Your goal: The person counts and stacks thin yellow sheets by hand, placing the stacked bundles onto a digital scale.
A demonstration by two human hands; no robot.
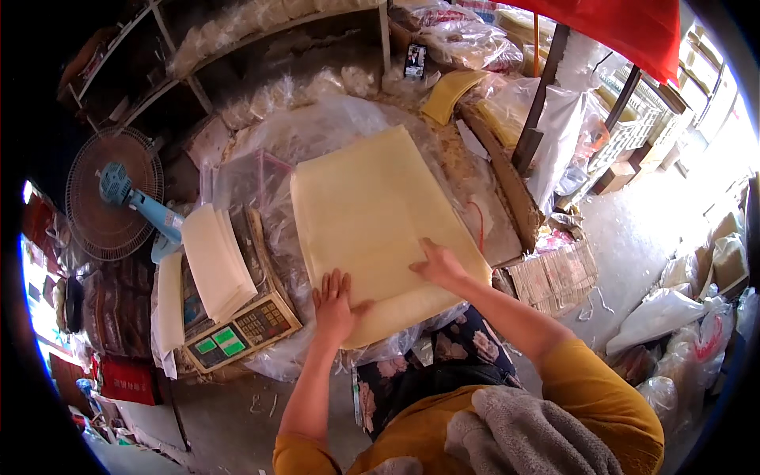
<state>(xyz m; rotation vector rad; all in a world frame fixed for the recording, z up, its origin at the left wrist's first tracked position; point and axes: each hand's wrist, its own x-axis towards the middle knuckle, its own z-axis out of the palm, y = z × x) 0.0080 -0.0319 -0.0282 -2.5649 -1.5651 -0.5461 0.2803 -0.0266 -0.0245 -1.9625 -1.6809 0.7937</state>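
A large stack of thin, pale yellow sheets [368, 208] lies in front of me on clear plastic film. Spread flat, my left hand [339, 303] presses on the lower left margin of the top sheet, thumb held away from the fingers. My right hand [442, 266] rests on the lower right part, index finger stretched out and thumb apart, the other fingers partly curled under. Neither hand grasps anything. Near my body, the front edge of the top sheet bulges in a soft fold. The sheets' material cannot be told for sure.
Left of the stack, a digital scale [243, 335] bears folded pale sheets [217, 261]. Beyond it stands a blue electric fan [142, 202]. Plastic film [338, 116] covers the table. Yellow sheets [451, 92], a phone [415, 61] and a cardboard box [555, 276] lie further off. A dark post [539, 107] rises at right.
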